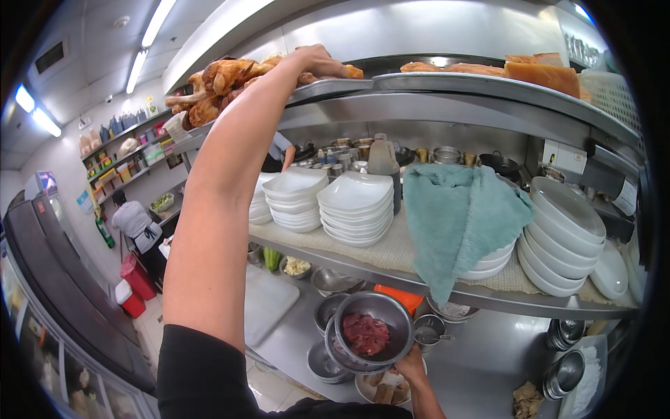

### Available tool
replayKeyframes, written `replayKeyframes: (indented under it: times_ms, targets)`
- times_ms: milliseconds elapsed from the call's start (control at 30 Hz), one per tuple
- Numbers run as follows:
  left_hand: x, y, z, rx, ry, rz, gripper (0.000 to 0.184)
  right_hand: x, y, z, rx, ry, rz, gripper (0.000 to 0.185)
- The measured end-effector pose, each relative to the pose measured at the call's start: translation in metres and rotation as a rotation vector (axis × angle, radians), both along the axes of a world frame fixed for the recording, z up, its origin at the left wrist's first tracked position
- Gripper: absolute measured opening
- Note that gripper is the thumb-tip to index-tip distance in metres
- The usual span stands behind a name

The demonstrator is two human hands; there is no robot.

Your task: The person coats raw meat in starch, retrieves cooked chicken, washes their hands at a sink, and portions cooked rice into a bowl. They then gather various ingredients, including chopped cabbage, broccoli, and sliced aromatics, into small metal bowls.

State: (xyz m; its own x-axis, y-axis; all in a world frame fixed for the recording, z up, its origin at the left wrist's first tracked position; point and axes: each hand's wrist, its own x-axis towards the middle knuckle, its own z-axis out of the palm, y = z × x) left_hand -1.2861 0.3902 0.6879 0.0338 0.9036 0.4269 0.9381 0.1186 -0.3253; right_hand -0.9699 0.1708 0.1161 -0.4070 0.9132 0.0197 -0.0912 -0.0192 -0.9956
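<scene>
My left arm stretches up to the top shelf, where my left hand (322, 61) bends down over a metal tray (328, 88). Its fingers are curled against the food there and partly hidden, so what they grip cannot be made out. Browned roast poultry (225, 77) is heaped to the left of that hand, and a small orange-brown piece (354, 72) touches its fingertip side. Low in the view, my right hand (410, 363) grips the rim of a metal bowl (401, 318) at its lower right. Raw red meat (366, 335) lies inside the bowl.
Stacked white dishes (356, 202) line the middle shelf, with a green cloth (460, 216) draped over one stack. Another tray (481, 80) above holds slabs of orange-brown food. Below are a white cutting board (269, 300) and several metal bowls. A co-worker (137, 220) stands far left.
</scene>
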Motion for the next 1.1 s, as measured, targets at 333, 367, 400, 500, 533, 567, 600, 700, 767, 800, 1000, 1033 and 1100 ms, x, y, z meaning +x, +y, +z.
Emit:
replayKeyframes:
  times_ms: [333, 367, 400, 500, 533, 567, 600, 700, 767, 800, 1000, 1033, 1100]
  targets:
    - [0.064, -0.075, -0.012, -0.057, -0.109, 0.13, 0.061, 0.011, 0.005, -0.02, -0.081, -0.072, -0.039, 0.023]
    - [0.057, -0.068, -0.011, -0.063, -0.076, 0.105, 0.06, 0.013, 0.005, -0.019, -0.08, -0.086, -0.035, 0.026]
    - [0.057, -0.07, -0.011, -0.069, -0.044, 0.08, 0.059, 0.016, 0.004, -0.017, -0.079, -0.101, -0.03, 0.029]
    - [0.061, -0.075, -0.017, 0.107, -0.102, 0.002, 0.052, 0.012, 0.004, -0.03, 0.062, -0.064, -0.101, 0.022]
    - [0.058, -0.075, -0.018, 0.145, -0.127, 0.014, 0.052, 0.011, 0.003, -0.029, 0.039, -0.039, -0.113, 0.02]
    - [0.055, -0.073, -0.018, 0.182, -0.149, 0.026, 0.052, 0.01, 0.002, -0.027, 0.006, -0.032, -0.109, 0.018]
    - [0.054, -0.072, -0.018, 0.219, -0.17, 0.036, 0.052, 0.009, -0.001, -0.021, -0.027, -0.026, -0.107, 0.017]
    - [0.057, -0.084, -0.014, 0.338, -0.258, 0.018, 0.052, 0.014, -0.013, 0.005, -0.109, -0.041, -0.078, 0.015]
    - [0.051, -0.08, -0.011, 0.414, -0.356, 0.023, 0.048, 0.015, -0.015, 0.001, -0.094, -0.026, -0.083, 0.014]
    - [0.046, -0.075, -0.008, 0.452, -0.405, 0.025, 0.047, 0.016, -0.015, 0.0, -0.104, -0.029, -0.093, 0.014]
    - [0.043, -0.088, 0.002, 0.41, -0.579, -0.402, 0.045, 0.024, -0.023, 0.003, -0.158, -0.044, -0.142, 0.016]
    - [0.04, -0.09, 0.003, 0.433, -0.871, -0.575, 0.042, 0.025, -0.024, 0.003, -0.144, -0.018, -0.149, 0.015]
    - [0.059, -0.122, -0.001, 0.449, -1.271, -0.678, 0.042, 0.028, -0.024, 0.001, -0.142, 0.006, -0.16, 0.015]
